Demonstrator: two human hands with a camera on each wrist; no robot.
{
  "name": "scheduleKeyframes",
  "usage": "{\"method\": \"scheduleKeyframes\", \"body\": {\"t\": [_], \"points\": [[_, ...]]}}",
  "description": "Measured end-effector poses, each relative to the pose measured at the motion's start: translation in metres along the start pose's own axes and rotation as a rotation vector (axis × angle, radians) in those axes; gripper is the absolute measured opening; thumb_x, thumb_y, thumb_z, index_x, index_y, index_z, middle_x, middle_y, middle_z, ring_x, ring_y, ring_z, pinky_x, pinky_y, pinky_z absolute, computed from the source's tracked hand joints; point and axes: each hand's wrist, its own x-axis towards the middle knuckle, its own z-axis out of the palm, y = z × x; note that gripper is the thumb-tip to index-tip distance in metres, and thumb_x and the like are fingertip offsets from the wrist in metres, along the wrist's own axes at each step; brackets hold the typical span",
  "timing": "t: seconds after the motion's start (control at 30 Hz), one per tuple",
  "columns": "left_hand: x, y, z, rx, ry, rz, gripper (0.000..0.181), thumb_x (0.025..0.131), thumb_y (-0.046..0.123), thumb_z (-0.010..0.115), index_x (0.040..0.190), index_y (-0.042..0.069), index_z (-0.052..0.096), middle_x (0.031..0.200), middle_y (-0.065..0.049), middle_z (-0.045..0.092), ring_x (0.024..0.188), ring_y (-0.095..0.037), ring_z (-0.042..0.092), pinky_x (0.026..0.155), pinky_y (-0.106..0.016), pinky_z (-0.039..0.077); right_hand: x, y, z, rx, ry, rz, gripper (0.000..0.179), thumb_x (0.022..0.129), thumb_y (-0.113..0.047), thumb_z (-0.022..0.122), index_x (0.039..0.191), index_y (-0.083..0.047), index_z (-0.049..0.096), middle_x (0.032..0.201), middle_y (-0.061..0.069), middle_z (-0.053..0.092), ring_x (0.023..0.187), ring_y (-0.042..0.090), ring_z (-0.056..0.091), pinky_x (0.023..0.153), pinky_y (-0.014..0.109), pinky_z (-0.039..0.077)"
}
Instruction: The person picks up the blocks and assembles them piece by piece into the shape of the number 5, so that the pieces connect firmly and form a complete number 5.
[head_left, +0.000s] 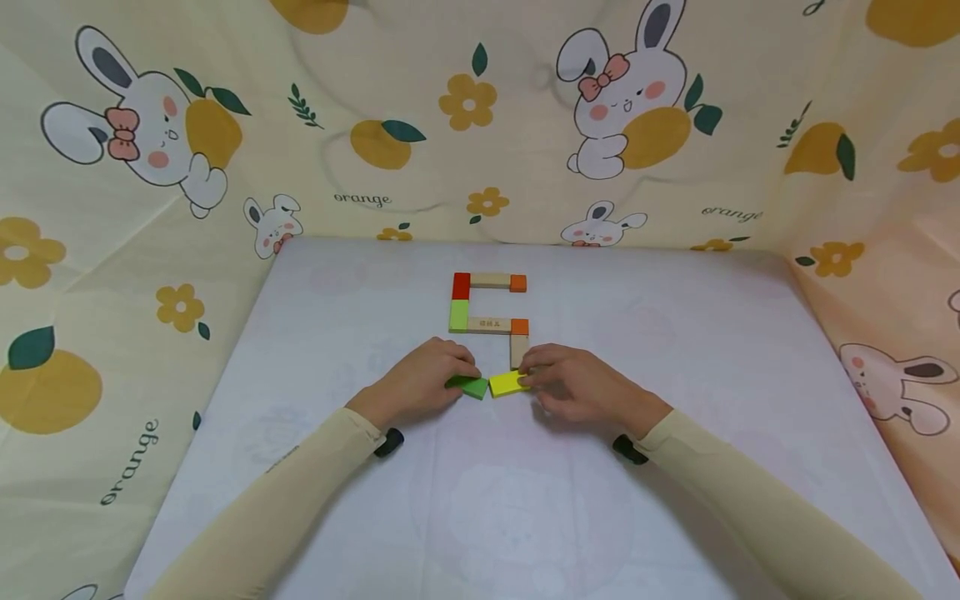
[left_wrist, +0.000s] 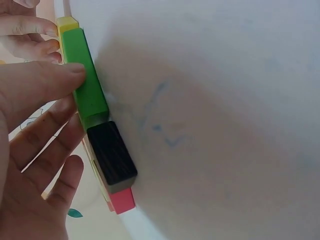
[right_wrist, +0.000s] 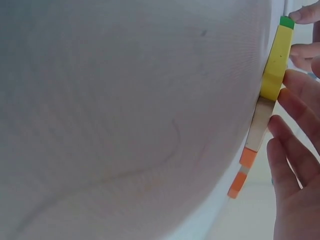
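My left hand (head_left: 431, 375) pinches a green block (head_left: 474, 387), its thumb along the near side in the left wrist view. A black block (left_wrist: 112, 157) meets that block's far end; the hand hides it in the head view. My right hand (head_left: 577, 387) touches the right end of a yellow block (head_left: 506, 383) with nearly straight fingertips, its thumb apart from the block. Green and yellow blocks slant towards each other, their near ends almost meeting. Behind the yellow block stands a plain wooden block (head_left: 519, 351), topped at its far end by an orange block (head_left: 520, 327).
Farther back, a red block (head_left: 461, 286) and a light green block (head_left: 459, 315) form a left side. Wooden blocks run right from them, one bearing printed characters (head_left: 490, 323), another ending at a second orange block (head_left: 518, 283). A patterned cloth (head_left: 468, 167) hangs behind the white table (head_left: 525, 517).
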Motion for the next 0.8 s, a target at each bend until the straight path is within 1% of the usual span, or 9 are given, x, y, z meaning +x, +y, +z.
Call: {"method": "scheduleKeyframes", "body": {"t": [0.2, 0.4, 0.63, 0.8], "points": [[-0.0010, -0.0010, 0.0009, -0.003, 0.012, 0.011, 0.029, 0.098, 0.008, 0.077, 0.126, 0.014, 0.083, 0.127, 0.001, 0.072, 0.120, -0.022, 0.063, 0.109, -0.039, 0.050, 0.0006, -0.0004, 0.0015, -0.025, 0.010, -0.020, 0.026, 0.095, -0.014, 0.070, 0.116, -0.011, 0.085, 0.133, 0.004, 0.070, 0.130, 0.021, 0.061, 0.107, 0.044, 0.054], [-0.0002, -0.0010, 0.0015, -0.006, 0.007, 0.017, 0.028, 0.098, 0.008, 0.076, 0.125, 0.013, 0.083, 0.127, 0.000, 0.072, 0.119, -0.022, 0.063, 0.106, -0.039, 0.051, 0.0007, -0.0018, 0.0016, -0.046, 0.002, -0.011, 0.025, 0.094, -0.015, 0.069, 0.114, -0.012, 0.085, 0.133, 0.003, 0.070, 0.130, 0.020, 0.061, 0.107, 0.043, 0.054], [0.0007, -0.0002, 0.0012, -0.004, -0.001, 0.022, 0.029, 0.099, 0.008, 0.076, 0.126, 0.014, 0.082, 0.128, 0.000, 0.072, 0.120, -0.022, 0.063, 0.108, -0.039, 0.050, 0.0011, -0.0019, 0.0012, -0.062, -0.006, -0.011, 0.025, 0.094, -0.016, 0.067, 0.111, -0.011, 0.085, 0.133, 0.004, 0.070, 0.132, 0.022, 0.060, 0.108, 0.044, 0.054], [0.0005, 0.0001, 0.0005, 0.000, 0.003, 0.030, 0.029, 0.099, 0.008, 0.076, 0.126, 0.014, 0.083, 0.128, 0.000, 0.072, 0.120, -0.021, 0.064, 0.108, -0.038, 0.050, 0.0014, -0.0023, 0.0008, -0.073, -0.005, -0.020, 0.026, 0.094, -0.017, 0.067, 0.112, -0.012, 0.085, 0.132, 0.004, 0.071, 0.133, 0.023, 0.061, 0.109, 0.044, 0.053]]}}
